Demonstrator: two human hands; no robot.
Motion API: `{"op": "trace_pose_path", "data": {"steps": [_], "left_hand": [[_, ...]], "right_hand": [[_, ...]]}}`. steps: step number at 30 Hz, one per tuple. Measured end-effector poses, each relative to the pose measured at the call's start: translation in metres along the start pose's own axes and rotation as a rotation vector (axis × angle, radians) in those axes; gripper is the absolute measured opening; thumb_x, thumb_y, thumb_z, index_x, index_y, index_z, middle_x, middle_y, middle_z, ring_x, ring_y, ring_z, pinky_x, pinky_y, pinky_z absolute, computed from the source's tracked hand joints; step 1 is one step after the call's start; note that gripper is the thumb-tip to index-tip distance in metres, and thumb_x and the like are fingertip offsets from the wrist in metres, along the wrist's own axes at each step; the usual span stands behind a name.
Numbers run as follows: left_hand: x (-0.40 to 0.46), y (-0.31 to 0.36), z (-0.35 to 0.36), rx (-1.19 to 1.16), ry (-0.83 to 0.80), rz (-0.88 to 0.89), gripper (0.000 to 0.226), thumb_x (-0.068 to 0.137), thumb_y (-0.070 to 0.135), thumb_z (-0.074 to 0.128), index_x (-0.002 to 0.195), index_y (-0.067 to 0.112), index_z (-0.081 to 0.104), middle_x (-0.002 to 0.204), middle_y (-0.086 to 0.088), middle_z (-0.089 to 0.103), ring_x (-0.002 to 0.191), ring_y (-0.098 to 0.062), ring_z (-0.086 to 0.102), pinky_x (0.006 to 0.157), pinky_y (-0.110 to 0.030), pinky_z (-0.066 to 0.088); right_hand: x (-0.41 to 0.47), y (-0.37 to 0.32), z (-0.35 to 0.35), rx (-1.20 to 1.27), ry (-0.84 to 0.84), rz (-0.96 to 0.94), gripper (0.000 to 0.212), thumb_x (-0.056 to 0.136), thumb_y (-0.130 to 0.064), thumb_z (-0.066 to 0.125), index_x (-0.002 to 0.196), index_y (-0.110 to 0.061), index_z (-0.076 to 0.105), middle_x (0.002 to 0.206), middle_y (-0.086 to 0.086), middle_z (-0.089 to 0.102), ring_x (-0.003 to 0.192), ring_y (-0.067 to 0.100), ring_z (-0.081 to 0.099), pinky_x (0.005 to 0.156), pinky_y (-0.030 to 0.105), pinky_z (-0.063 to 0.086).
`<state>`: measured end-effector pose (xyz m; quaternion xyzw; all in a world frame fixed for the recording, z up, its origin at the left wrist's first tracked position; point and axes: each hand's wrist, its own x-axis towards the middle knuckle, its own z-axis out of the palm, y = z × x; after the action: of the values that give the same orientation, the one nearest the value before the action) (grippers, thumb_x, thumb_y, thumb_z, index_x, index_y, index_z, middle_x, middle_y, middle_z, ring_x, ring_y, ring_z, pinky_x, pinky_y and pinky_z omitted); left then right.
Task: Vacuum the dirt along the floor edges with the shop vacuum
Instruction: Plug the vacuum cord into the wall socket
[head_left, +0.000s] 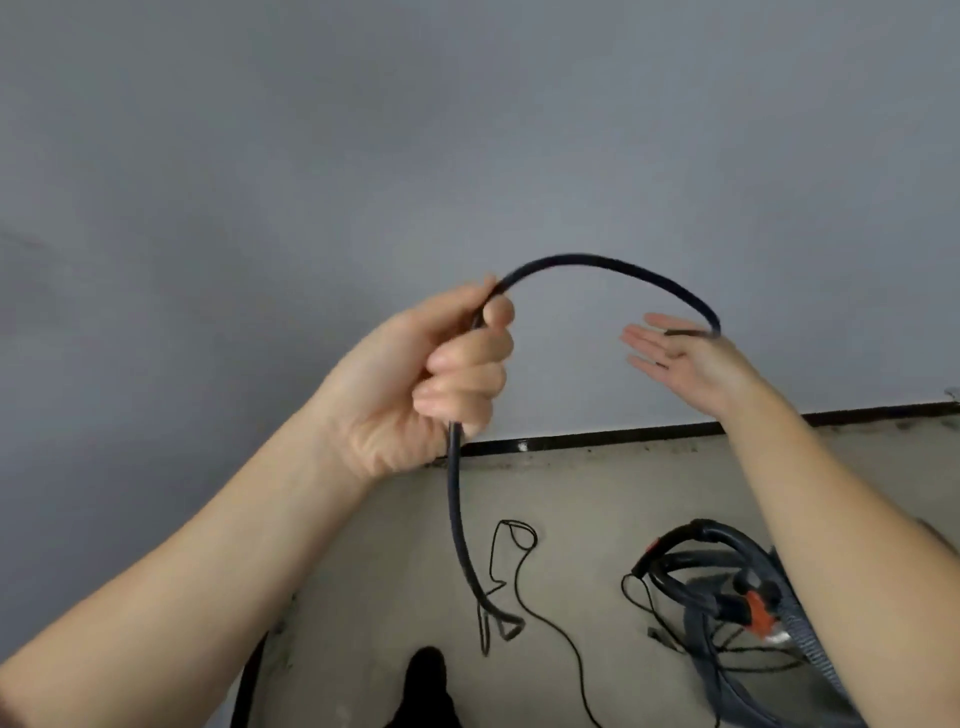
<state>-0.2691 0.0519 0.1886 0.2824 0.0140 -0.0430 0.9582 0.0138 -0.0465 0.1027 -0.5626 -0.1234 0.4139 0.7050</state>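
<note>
My left hand (441, 374) is raised in front of the grey wall, fist closed around a thick black power cord (613, 262). The cord arcs from that fist over to my right hand (685, 358), whose fingers are spread flat with the cord lying across the palm near the thumb. Below my left fist the cord hangs down to the floor, ending in a small loop (501, 626). The shop vacuum (727, 592), black and grey with orange parts and a ribbed hose, sits on the floor at lower right, partly hidden by my right forearm.
A black baseboard (597, 439) runs along the wall's foot, with dark dirt specks on the beige floor (582, 493) beside it. A thin black wire (550, 623) trails across the floor. A dark shoe (426, 686) shows at the bottom. Another dark strip (254, 670) lies at lower left.
</note>
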Motion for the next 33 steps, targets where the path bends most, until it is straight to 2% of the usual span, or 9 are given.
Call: {"op": "trace_pose_path", "data": {"steps": [3, 5, 9, 14, 17, 20, 23, 26, 33], "left_hand": [[-0.018, -0.041, -0.059, 0.576, 0.441, -0.01, 0.038, 0.087, 0.046, 0.054, 0.062, 0.017, 0.054, 0.048, 0.007, 0.029, 0.042, -0.008, 0.028, 0.053, -0.02, 0.04], [-0.025, -0.058, -0.093, 0.707, 0.532, -0.095, 0.04, 0.085, 0.05, 0.047, 0.071, 0.014, 0.056, 0.053, 0.004, 0.039, 0.05, -0.01, 0.037, 0.068, -0.025, 0.037], [-0.018, -0.058, -0.149, 0.824, 0.573, -0.165, 0.035, 0.099, 0.039, 0.038, 0.09, 0.014, 0.061, 0.068, 0.001, 0.049, 0.063, -0.012, 0.044, 0.065, -0.016, 0.039], [-0.014, -0.038, -0.228, 1.054, 0.616, -0.179, 0.036, 0.104, 0.019, 0.032, 0.072, 0.017, 0.048, 0.064, -0.006, 0.059, 0.048, 0.004, 0.052, 0.063, -0.016, 0.043], [-0.027, -0.013, -0.281, 1.187, 0.695, -0.259, 0.036, 0.103, 0.022, 0.035, 0.073, 0.018, 0.054, 0.092, -0.015, 0.073, 0.062, 0.006, 0.057, 0.071, -0.007, 0.042], [-0.029, 0.016, -0.318, 1.257, 0.689, -0.359, 0.032, 0.102, 0.023, 0.038, 0.089, 0.011, 0.065, 0.099, -0.012, 0.068, 0.084, -0.015, 0.059, 0.071, -0.013, 0.04], [-0.023, 0.034, -0.348, 1.249, 0.68, -0.437, 0.033, 0.1, 0.027, 0.042, 0.096, 0.006, 0.066, 0.085, -0.004, 0.059, 0.082, -0.015, 0.053, 0.069, -0.024, 0.039], [-0.011, 0.044, -0.37, 1.22, 0.718, -0.463, 0.036, 0.099, 0.027, 0.045, 0.102, -0.003, 0.065, 0.083, -0.007, 0.058, 0.082, -0.018, 0.052, 0.063, -0.025, 0.037], [0.042, 0.04, -0.426, 1.406, 0.659, -0.692, 0.037, 0.1, 0.025, 0.041, 0.12, 0.0, 0.06, 0.121, -0.018, 0.06, 0.113, -0.03, 0.056, 0.09, -0.03, 0.042]], "right_hand": [[0.021, 0.006, 0.032, 0.425, -0.067, 0.032, 0.037, 0.075, 0.025, 0.035, 0.099, 0.005, 0.055, 0.093, 0.022, 0.067, 0.072, 0.024, 0.073, 0.062, 0.03, 0.059], [0.03, 0.009, 0.066, 0.473, -0.144, 0.042, 0.043, 0.055, 0.021, 0.049, 0.092, 0.007, 0.065, 0.082, 0.019, 0.071, 0.073, 0.023, 0.073, 0.061, 0.027, 0.058], [0.04, 0.029, 0.144, 0.106, -0.269, 0.082, 0.023, 0.084, -0.007, 0.045, 0.09, -0.008, 0.067, 0.083, 0.004, 0.069, 0.071, 0.013, 0.066, 0.055, 0.02, 0.05], [0.081, 0.072, 0.216, -0.259, -0.133, -0.014, 0.009, 0.101, -0.026, 0.04, 0.104, -0.028, 0.048, 0.1, 0.005, 0.057, 0.057, 0.013, 0.051, 0.042, 0.018, 0.034], [0.113, 0.093, 0.254, -0.492, -0.128, -0.03, 0.041, 0.102, -0.034, 0.034, 0.141, -0.039, 0.021, 0.1, 0.004, 0.055, 0.053, 0.012, 0.042, 0.04, 0.017, 0.029], [0.137, 0.111, 0.282, -0.595, -0.158, -0.015, 0.067, 0.102, -0.036, 0.036, 0.149, -0.039, -0.011, 0.09, 0.002, 0.059, 0.048, 0.01, 0.039, 0.038, 0.017, 0.028], [0.156, 0.113, 0.284, -0.454, -0.076, 0.035, 0.054, 0.102, -0.035, 0.037, 0.149, -0.025, 0.014, 0.073, 0.003, 0.057, 0.045, 0.01, 0.039, 0.038, 0.018, 0.027], [0.178, 0.111, 0.27, -0.376, 0.011, 0.135, 0.032, 0.102, -0.035, 0.036, 0.119, -0.012, 0.048, 0.061, 0.001, 0.051, 0.046, 0.011, 0.039, 0.039, 0.019, 0.026], [0.24, 0.161, 0.243, -0.54, -0.169, 0.21, 0.033, 0.102, -0.037, 0.035, 0.102, -0.014, 0.059, 0.05, -0.009, 0.031, 0.041, 0.006, 0.022, 0.037, 0.018, 0.017]]}}
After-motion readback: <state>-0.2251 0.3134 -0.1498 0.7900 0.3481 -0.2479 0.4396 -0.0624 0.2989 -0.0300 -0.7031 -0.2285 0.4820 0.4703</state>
